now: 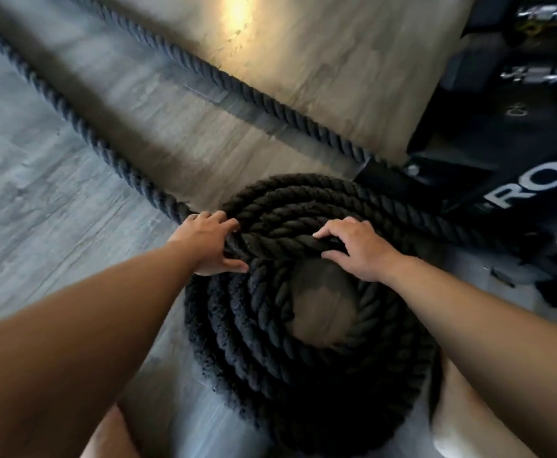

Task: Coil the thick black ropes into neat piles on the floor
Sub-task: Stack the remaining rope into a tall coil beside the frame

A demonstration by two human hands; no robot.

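A thick black twisted rope lies wound in a round pile (pixel 270 342) of several stacked loops on the wood-look floor, with bare floor showing in its centre. My left hand (pixel 209 241) grips the rope at the pile's left upper edge, where the loose length (pixel 72 110) runs off to the far left. My right hand (pixel 356 247) is wrapped over the top loop on the pile's inner right side. A second straight length of black rope (pixel 237 81) stretches from the top left down to a black end cap (pixel 374 173) by the rack.
A black metal gym rack base (pixel 501 180) with white lettering stands at the right, touching the pile's far side. Weight plates (pixel 534 24) sit at the top right. My bare knees (pixel 468 408) flank the pile at the bottom. Light glare marks the floor at the top.
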